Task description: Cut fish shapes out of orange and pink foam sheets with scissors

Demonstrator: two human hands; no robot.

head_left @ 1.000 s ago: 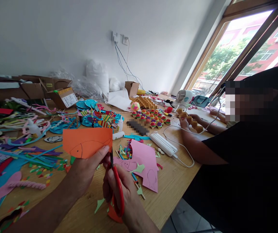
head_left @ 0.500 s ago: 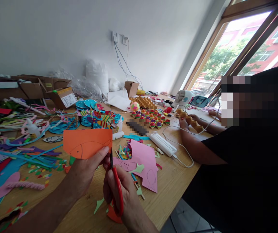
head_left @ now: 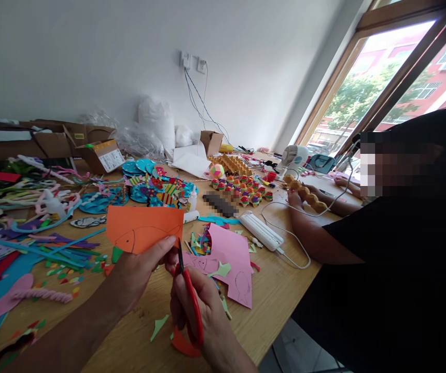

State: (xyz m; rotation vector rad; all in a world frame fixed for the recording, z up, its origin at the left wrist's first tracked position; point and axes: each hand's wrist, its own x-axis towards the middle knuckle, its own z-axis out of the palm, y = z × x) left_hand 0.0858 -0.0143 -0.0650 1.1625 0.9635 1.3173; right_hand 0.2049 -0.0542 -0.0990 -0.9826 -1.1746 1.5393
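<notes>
At the lower centre of the frame, our right hand (head_left: 211,313) is curled around the red handles of a pair of scissors (head_left: 196,313). The dark blades point up; we cannot tell how far apart they stand, or whether they bite.

Just left of it, our left hand (head_left: 141,280) pinches orange paper (head_left: 141,220) between thumb and fingers, at the paper's lower right. The sheet is raised at centre-left, bearing a drawn fish, eye toward the left and tail toward the right. The blade tips are at its right edge, close by our thumb.

We judge the step in hand to be cutting near the tail. The next move seems to call for a steady sheet, blades lined up with the drawn line and the thumb kept clear.

Beyond, right of centre, pink paper (head_left: 234,259) with drawn fish lies on the wooden table (head_left: 269,311). Farther off, at middle right, a co-worker's hands hold a strip of egg carton (head_left: 304,192). A pale wall (head_left: 129,52) fills the upper left.
</notes>
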